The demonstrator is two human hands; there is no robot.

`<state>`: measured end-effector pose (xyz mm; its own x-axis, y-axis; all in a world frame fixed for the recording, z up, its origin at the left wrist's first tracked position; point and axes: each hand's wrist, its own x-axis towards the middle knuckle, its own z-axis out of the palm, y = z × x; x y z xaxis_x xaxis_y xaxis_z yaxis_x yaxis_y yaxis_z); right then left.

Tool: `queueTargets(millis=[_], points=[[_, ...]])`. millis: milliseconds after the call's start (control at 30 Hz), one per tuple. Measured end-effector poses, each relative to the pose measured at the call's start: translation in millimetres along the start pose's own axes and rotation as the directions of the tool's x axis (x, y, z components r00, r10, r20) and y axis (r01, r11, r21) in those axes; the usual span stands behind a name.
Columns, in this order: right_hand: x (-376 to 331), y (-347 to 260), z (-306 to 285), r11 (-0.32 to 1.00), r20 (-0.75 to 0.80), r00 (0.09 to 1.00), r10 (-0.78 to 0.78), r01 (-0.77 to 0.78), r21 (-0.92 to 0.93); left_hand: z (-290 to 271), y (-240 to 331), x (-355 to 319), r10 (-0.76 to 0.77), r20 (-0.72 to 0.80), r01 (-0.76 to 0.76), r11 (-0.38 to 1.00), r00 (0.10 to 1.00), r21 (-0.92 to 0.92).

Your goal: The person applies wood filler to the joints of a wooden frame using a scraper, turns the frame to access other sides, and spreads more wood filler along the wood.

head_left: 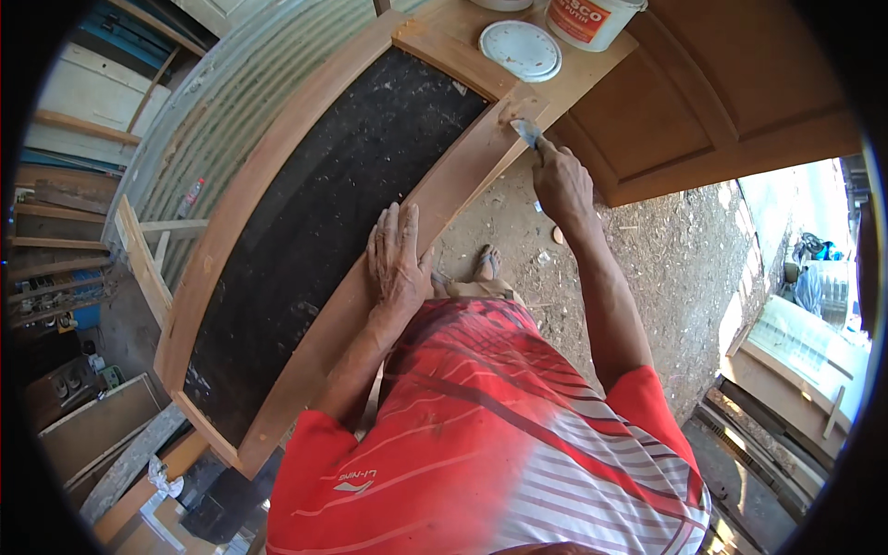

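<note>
A wooden door frame [277, 176] with a dark inner panel is laid flat across the centre and upper left of the frame, its long axis running from the lower left up to the upper right. A putty knife [527, 132] is gripped in the right hand [561, 185], whose fingers are closed tightly round the handle; the blade points up and to the left, its tip resting on the frame's right-hand rail near the upper centre. The left hand [398, 259] is pressed flat and open on the same rail at mid-frame, fingers spread and pointing upward, nothing held in it.

A slip could be judged likely if the blade is pushed too steeply: the wood could be gouged, or filler scraped off unevenly (the rail is narrow, so little margin is left at its edge). The frame could also shift if the steadying palm is lifted.

A white lid [521, 49] and a white tub [592, 18] are set on a board at the top edge, near the blade.
</note>
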<state>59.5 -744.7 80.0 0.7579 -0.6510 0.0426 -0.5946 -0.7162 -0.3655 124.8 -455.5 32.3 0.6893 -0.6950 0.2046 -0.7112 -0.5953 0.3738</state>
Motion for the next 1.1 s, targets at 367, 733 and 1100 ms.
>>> queueTargets(millis=[367, 733, 1100], points=[[62.2, 27.3, -3.2, 0.988, 0.108, 0.992, -0.065, 0.079, -0.132, -4.7, 10.6, 6.8, -0.032, 0.031, 0.033, 0.999, 0.999, -0.030], [65.9, 19.8, -32.1, 0.983, 0.222, 0.974, -0.047, 0.084, -0.161, -0.4, 8.1, 2.4, -0.062, -0.003, 0.062, 0.997, 0.998, -0.056], [90.5, 52.1, -19.9, 0.960, 0.140, 0.972, -0.187, 0.211, -0.182, -2.0, 15.7, 16.8, -0.112, 0.002, 0.112, 0.993, 0.994, -0.021]])
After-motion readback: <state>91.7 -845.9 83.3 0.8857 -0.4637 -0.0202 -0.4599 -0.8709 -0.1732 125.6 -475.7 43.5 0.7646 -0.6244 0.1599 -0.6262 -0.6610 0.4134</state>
